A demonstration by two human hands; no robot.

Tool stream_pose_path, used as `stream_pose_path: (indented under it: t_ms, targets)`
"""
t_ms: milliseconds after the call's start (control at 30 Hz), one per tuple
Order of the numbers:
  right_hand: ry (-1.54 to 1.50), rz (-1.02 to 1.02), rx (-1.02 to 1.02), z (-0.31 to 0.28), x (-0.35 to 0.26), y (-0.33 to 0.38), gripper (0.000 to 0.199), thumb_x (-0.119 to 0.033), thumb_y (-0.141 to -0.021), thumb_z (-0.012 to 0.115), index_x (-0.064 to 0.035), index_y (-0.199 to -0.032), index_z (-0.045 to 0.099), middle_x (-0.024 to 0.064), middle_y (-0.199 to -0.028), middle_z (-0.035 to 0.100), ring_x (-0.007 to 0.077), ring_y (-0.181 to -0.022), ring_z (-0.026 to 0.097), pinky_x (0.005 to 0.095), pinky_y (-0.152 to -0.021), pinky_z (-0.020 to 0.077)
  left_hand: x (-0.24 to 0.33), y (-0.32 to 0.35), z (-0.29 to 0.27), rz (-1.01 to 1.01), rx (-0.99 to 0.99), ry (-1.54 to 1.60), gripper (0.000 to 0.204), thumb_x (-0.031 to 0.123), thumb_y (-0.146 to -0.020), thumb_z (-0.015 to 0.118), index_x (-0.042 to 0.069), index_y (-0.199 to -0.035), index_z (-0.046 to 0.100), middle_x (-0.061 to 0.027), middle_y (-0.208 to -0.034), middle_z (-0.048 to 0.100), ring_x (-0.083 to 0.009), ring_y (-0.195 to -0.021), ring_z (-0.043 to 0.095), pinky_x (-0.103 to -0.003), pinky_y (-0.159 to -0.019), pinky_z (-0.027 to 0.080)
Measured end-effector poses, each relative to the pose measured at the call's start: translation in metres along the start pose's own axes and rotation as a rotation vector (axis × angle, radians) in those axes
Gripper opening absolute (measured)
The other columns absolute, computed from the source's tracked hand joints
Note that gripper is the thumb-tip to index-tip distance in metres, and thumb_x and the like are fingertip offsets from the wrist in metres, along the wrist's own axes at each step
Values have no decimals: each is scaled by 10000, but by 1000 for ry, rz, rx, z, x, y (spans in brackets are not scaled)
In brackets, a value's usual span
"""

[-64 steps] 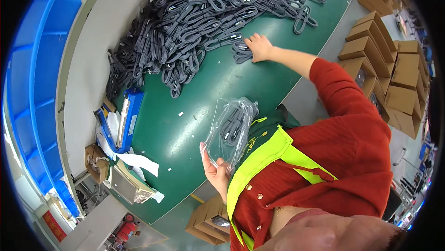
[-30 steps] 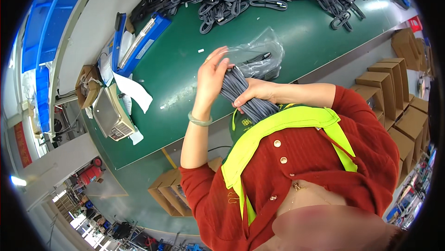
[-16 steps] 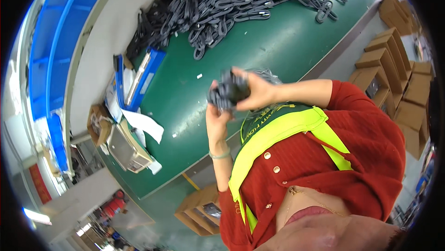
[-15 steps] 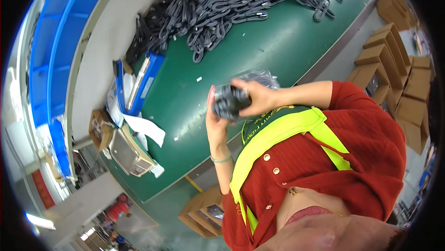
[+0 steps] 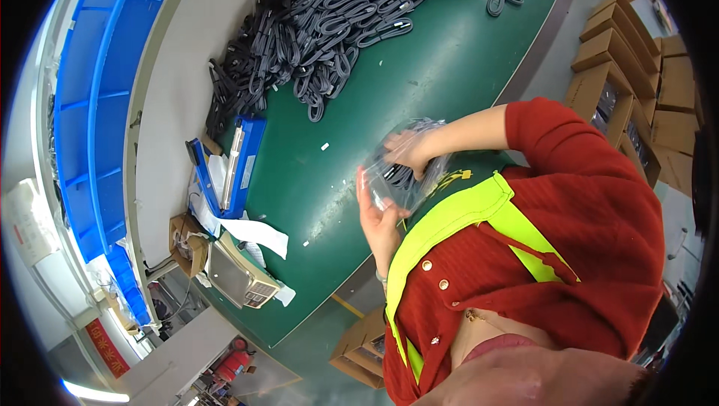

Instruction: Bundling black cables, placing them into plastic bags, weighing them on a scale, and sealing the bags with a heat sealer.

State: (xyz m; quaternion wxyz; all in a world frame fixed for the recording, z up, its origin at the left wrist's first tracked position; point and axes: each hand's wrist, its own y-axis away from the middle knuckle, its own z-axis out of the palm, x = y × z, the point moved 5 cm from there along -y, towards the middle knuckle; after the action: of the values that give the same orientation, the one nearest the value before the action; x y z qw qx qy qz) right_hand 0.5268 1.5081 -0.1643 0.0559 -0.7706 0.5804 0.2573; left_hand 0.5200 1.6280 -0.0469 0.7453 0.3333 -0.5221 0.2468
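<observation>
A clear plastic bag (image 5: 408, 192) with dark grey coiled cables (image 5: 399, 175) in it is in front of my body, at the near edge of the green table. My left hand (image 5: 380, 225) grips the bag's near left side, thumb and fingers on the film. My right hand (image 5: 408, 150) reaches into the bag from the right, its fingers around the cables and partly hidden by shiny film. Further off, a large heap of coiled dark grey cables (image 5: 337, 20) covers the table's far side.
On the green table (image 5: 442, 61) to the left stand a blue sealing device (image 5: 243, 159), a small scale (image 5: 232, 275), white paper (image 5: 258, 235) and a small cardboard box (image 5: 187, 245). Blue shelf bins (image 5: 97, 121) line the far left. Cardboard boxes (image 5: 618, 61) stand at the right.
The dark cable bundle held between both hands now lies in the clear bag. My left hand has shifted to the bag's side, and my right hand is in the bag. The view has turned slightly.
</observation>
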Motion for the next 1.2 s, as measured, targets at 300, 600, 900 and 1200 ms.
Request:
stream_pose_path:
  t_ms: [300,600,900,1200]
  targets:
    - [39,136,-364,-133,-19,68,406,-283,-661,747,2,-907,597,80,-728,641,224,-591,581,304,-581,475,25,0,-13,-26,176,-257,618,-112,-720,388,26,-1322,366,-62,-1439,267,-78,-693,514,-162,-520,457]
    - [-661,182,544,-172,183,-20,249,-57,-701,635,-42,-946,588,82,-868,625,194,-741,593,270,-665,478,11,-4,-14,-81,222,-236,612,-121,-715,375,42,-1304,404,-61,-1411,325,-70,-614,480,-152,-512,424]
    - [237,394,792,-124,289,-90,414,-42,-649,588,-97,-1041,466,98,-954,488,291,-858,523,348,-769,435,13,-5,-21,-162,379,-88,598,-141,-715,378,32,-1285,427,-52,-1406,334,-49,-555,428,-158,-465,364]
    - [356,424,847,-140,297,-100,412,-77,-618,638,-111,-989,462,68,-950,469,256,-849,523,309,-746,425,7,-20,-21,-294,515,-7,611,-129,-718,389,59,-1298,433,-30,-1189,529,-26,-494,342,-140,-451,279]
